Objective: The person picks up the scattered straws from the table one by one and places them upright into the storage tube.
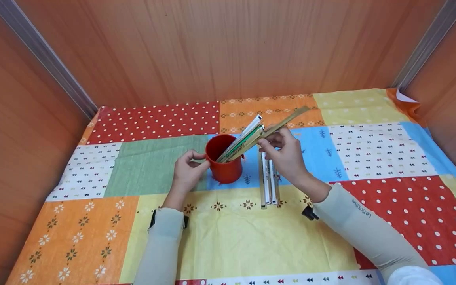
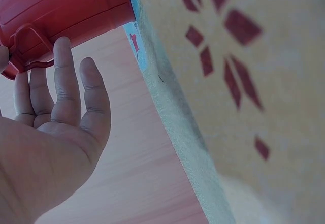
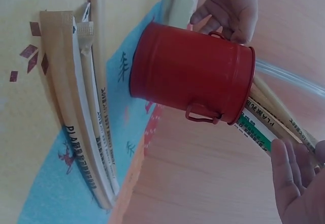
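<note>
A red metal cup [image 1: 227,174] with a small loop handle [image 3: 200,115] on each side stands upright on the tablecloth. At the cup's left side, my left hand [image 1: 188,171] pinches the handle by the rim between thumb and fingers; the left wrist view shows the other fingers spread below. Several paper-wrapped straws [image 1: 247,136], white, green-printed and brown, lean out of the cup to the right. My right hand [image 1: 288,156] grips a long brown-wrapped straw [image 1: 291,118] among them, its lower end inside the cup. The lower ends of the straws are hidden by the cup wall.
More wrapped straws [image 1: 268,186], brown and white, lie side by side on the tablecloth, right of the cup and below my right hand. A patchwork tablecloth [image 1: 172,249] covers the table. Wood-grain panels [image 1: 228,51] enclose it at the back and sides.
</note>
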`<state>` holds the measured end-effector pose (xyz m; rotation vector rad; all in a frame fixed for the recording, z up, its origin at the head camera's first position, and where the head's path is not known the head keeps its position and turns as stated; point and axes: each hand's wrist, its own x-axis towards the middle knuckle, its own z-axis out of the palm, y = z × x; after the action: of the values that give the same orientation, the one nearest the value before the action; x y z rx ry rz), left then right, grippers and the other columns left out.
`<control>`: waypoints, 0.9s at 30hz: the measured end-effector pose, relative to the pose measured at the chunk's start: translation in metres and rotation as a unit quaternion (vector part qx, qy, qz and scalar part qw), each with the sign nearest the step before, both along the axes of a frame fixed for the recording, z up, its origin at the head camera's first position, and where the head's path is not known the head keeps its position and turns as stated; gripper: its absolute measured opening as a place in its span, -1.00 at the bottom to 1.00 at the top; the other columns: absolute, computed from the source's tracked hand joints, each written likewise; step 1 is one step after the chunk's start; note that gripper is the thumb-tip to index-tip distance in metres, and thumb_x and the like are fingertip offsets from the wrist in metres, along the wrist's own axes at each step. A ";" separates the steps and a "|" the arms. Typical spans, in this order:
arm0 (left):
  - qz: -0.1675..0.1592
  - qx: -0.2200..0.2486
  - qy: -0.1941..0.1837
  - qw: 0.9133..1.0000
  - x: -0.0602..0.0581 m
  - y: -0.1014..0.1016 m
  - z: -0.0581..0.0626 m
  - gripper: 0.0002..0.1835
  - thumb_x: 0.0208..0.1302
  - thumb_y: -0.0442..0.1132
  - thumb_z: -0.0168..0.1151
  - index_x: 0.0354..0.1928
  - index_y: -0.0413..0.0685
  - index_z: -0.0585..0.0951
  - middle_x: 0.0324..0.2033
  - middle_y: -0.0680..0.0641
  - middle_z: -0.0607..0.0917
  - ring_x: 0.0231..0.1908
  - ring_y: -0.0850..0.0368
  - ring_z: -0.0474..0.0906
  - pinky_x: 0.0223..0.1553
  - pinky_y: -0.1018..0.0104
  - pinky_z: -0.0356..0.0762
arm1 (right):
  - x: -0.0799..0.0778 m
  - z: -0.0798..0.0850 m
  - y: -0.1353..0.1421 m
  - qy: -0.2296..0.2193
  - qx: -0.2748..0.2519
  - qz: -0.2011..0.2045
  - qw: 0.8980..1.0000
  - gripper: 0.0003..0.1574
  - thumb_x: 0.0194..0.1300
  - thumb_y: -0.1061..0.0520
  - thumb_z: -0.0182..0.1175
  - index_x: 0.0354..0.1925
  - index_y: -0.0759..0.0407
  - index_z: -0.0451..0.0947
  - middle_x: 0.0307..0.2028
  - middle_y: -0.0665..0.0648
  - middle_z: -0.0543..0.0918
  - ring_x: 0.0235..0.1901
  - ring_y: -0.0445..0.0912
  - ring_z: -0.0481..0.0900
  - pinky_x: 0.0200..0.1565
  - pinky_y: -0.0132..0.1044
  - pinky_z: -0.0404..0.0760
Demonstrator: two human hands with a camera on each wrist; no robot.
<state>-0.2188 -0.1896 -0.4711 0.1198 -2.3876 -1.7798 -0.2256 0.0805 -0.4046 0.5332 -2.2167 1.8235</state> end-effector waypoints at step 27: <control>0.001 0.002 -0.005 1.000 0.001 0.000 0.001 -0.83 0.10 -0.19 0.36 -0.26 -0.01 0.62 -0.18 -0.03 0.67 -0.38 0.04 0.61 -0.45 0.28 0.54 | -0.008 -0.010 0.014 -0.032 0.150 0.053 0.987 -0.73 0.24 0.14 0.20 -0.08 0.09 0.47 -0.33 0.08 0.65 -0.46 -0.02 0.61 -0.34 -0.21 0.56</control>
<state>-0.2177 -0.1898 -0.4697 0.1307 -2.3901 -1.7864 -0.2334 0.0944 -0.4148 0.6690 -2.5724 1.5793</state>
